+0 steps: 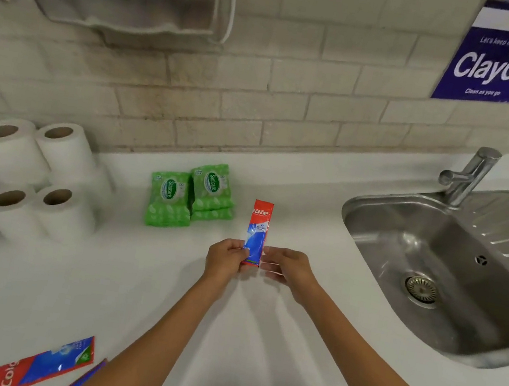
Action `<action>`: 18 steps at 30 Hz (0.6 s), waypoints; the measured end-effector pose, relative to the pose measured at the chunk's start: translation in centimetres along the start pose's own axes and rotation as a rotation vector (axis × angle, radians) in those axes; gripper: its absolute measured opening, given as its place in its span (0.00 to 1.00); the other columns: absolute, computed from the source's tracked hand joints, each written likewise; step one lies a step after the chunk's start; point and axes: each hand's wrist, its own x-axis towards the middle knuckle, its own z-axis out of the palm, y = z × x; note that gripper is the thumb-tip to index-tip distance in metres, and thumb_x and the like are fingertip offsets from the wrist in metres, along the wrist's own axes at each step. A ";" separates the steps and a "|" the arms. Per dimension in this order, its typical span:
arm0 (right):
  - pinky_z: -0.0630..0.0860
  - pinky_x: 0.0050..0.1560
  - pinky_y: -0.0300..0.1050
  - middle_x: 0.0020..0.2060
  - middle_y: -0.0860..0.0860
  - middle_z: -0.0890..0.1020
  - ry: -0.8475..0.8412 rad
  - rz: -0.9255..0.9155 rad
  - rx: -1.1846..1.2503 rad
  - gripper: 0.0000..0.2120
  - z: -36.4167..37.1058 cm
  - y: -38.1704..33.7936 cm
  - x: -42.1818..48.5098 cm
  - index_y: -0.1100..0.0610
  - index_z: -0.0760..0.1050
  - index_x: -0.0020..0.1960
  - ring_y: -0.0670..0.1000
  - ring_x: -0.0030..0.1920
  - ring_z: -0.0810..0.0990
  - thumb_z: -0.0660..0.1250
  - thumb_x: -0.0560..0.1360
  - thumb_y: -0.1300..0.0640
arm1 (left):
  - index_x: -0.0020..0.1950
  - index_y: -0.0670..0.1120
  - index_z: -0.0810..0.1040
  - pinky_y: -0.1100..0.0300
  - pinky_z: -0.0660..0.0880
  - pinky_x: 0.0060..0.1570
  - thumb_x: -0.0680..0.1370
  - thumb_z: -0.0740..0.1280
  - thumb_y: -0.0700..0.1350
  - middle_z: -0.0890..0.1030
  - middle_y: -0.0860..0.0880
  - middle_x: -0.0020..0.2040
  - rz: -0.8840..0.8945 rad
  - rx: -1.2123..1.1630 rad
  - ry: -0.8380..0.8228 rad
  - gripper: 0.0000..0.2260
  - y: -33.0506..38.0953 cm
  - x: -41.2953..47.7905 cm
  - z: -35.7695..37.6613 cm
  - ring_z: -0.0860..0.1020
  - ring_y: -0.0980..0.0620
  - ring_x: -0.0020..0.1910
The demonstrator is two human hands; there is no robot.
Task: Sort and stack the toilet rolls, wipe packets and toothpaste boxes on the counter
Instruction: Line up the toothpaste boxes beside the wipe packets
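Toilet rolls (37,176) at nine o'clock and wipe packets (190,197) at eleven look stacked, while left hand (226,258) and right hand (284,270) both grasp one toothpaste box (257,232) at the worktop (254,344) centre, with loose boxes (42,363) waiting at seven.

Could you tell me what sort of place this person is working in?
Most likely a shared office pantry or kitchenette. A stainless sink with a tap is set into a white counter, and a blue wall sign asks people to keep the pantry clean as they go.
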 end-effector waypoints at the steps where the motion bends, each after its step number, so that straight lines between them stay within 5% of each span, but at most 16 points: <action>1: 0.76 0.38 0.39 0.43 0.56 0.81 0.001 -0.005 -0.006 0.04 -0.2 -0.3 0.8 0.60 0.78 0.48 0.48 0.38 0.79 0.65 0.75 0.62 | 0.49 0.40 0.77 0.58 0.76 0.40 0.75 0.65 0.33 0.80 0.40 0.47 -0.001 -0.027 0.015 0.06 0.3 0.5 0.7 0.78 0.50 0.35; 8: 0.76 0.30 0.34 0.35 0.55 0.80 0.009 0.044 -0.043 0.10 -2.4 -1.9 6.7 0.67 0.78 0.54 0.47 0.30 0.76 0.67 0.74 0.63 | 0.54 0.37 0.78 0.58 0.77 0.38 0.74 0.65 0.35 0.81 0.40 0.50 -0.036 -0.011 0.096 0.09 1.1 3.7 4.3 0.79 0.44 0.41; 12: 0.75 0.25 0.34 0.32 0.54 0.79 0.086 0.053 -0.169 0.10 -2.8 -2.7 11.2 0.68 0.79 0.52 0.42 0.20 0.75 0.69 0.73 0.64 | 0.56 0.41 0.76 0.62 0.75 0.40 0.76 0.65 0.40 0.80 0.45 0.48 -0.016 0.054 0.084 0.09 0.7 3.9 3.6 0.78 0.51 0.40; 18: 0.73 0.34 0.39 0.36 0.58 0.82 0.162 -0.082 -0.478 0.11 -1.5 -4.7 17.0 0.65 0.82 0.52 0.49 0.29 0.76 0.69 0.71 0.62 | 0.52 0.44 0.77 0.65 0.72 0.40 0.77 0.65 0.39 0.77 0.51 0.40 0.000 0.163 0.060 0.06 -1.2 3.0 0.7 0.78 0.53 0.38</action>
